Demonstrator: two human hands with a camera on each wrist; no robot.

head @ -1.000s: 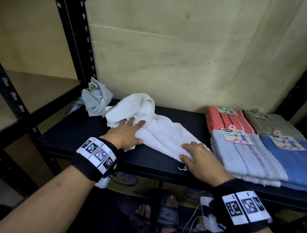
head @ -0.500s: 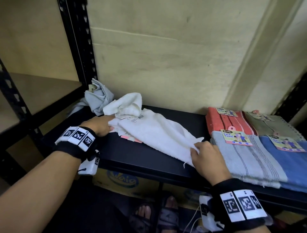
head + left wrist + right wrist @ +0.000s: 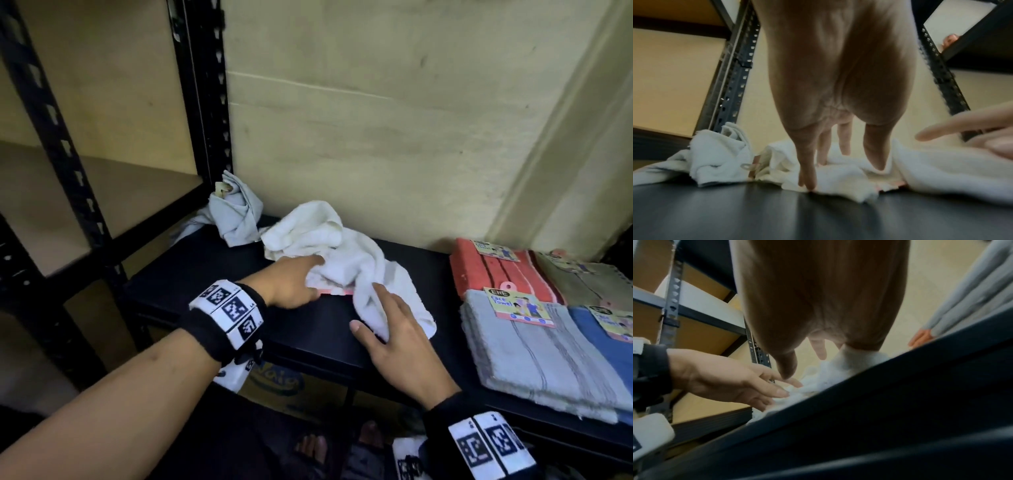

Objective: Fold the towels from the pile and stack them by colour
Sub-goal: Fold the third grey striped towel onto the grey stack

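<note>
A white towel [image 3: 346, 253] lies bunched in the middle of the black shelf [image 3: 205, 291], with a pink strip [image 3: 337, 291] showing under its front edge. My left hand [image 3: 308, 277] reaches in from the left, its straight fingers touching the towel's folds [image 3: 838, 175]. My right hand [image 3: 370, 308] lies flat on the towel's near right part, thumb spread out onto the shelf. Neither hand grips the cloth as far as I can see. A crumpled grey towel [image 3: 236, 216] sits behind it at the back left corner.
Folded labelled towels fill the shelf's right end: orange [image 3: 479, 274], beige [image 3: 589, 284], grey striped [image 3: 531, 349] and blue [image 3: 603, 339]. A black perforated upright [image 3: 202, 102] stands at the back left. A cardboard box [image 3: 274, 383] and sandalled feet [image 3: 315, 448] show below.
The white towel, spread out half a second ago, is bunched up. My right hand moved left with its right end; my left hand moved right from the towel's left edge onto its middle.
</note>
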